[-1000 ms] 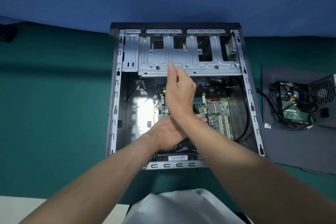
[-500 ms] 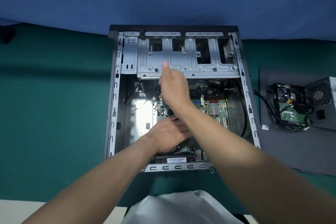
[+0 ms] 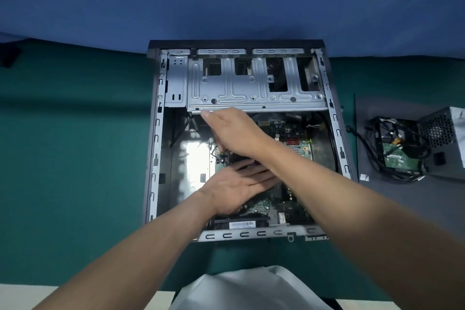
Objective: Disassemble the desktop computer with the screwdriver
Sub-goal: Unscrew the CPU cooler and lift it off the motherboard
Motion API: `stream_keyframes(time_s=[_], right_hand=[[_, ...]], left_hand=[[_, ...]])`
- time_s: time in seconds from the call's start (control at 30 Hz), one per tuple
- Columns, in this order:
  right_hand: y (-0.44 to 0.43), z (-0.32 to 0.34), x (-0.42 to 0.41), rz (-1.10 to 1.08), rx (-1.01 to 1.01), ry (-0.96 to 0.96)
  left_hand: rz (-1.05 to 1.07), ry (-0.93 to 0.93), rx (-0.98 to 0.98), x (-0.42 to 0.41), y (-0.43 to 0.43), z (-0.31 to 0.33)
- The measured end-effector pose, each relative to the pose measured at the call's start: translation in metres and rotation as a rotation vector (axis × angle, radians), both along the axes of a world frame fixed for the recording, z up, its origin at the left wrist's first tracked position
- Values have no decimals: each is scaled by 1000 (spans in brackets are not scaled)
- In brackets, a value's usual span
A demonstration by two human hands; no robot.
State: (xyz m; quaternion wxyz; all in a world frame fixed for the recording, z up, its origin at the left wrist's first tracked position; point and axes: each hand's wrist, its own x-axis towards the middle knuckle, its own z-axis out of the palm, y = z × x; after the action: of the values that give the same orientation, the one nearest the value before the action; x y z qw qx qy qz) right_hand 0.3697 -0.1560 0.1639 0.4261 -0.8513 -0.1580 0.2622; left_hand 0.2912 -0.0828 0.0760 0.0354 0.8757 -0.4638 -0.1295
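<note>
Steel-grey and lidless, the desktop computer (image 3: 156,148) lies mid-frame on the green bench (image 3: 75,158). Both hands work over the motherboard (image 3: 300,148). The left hand (image 3: 236,184) lies flat with straight fingers, and the right hand (image 3: 234,133) crosses above it with fingers curled downward. I cannot tell what its grip holds; no screwdriver shows plainly. A power supply (image 3: 437,133) sits out at right. The step looks like freeing a board-mounted part, and next comes a level, careful lift.

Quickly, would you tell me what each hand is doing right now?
Left hand: open, fingers flat inside the case.
Right hand: fingers curled, contents cannot be told.
</note>
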Motion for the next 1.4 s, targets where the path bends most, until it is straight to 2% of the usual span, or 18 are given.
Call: stream_keyframes(time_s=[0.07,0.1,0.17,0.27,0.43,0.57,0.73,0.83,0.93,1.1,1.17,1.3,1.4], right_hand=[[0,2,-5,42,-364,-279],[-1,5,-6,38,-537,-337],[-6,16,-2,76,-714,-230],[-5,29,4,259,-692,-37],[7,34,3,347,-691,-68],[4,38,-4,440,-713,-240],[-5,39,-4,663,-641,-470],[-7,37,0,724,-625,-534],[-9,32,2,663,-655,-442],[-4,30,10,389,-732,-97],[0,32,9,370,-772,-69],[-2,36,0,447,-806,-178],[-5,42,-5,738,-824,-418]], left_hand=[[4,30,-15,0,2,2],[5,10,-21,-1,3,1],[5,3,5,-1,2,0],[13,9,11,-1,-1,-2],[12,-25,80,-3,2,-8],[1,-4,72,-1,1,-5],[14,17,46,0,1,-7],[12,-6,52,-1,0,-8],[-4,-21,67,-1,0,-8],[-8,2,36,-2,2,-10],[-12,0,35,-1,2,-11],[-16,-14,37,0,2,-13],[-7,-18,21,0,3,-12]])
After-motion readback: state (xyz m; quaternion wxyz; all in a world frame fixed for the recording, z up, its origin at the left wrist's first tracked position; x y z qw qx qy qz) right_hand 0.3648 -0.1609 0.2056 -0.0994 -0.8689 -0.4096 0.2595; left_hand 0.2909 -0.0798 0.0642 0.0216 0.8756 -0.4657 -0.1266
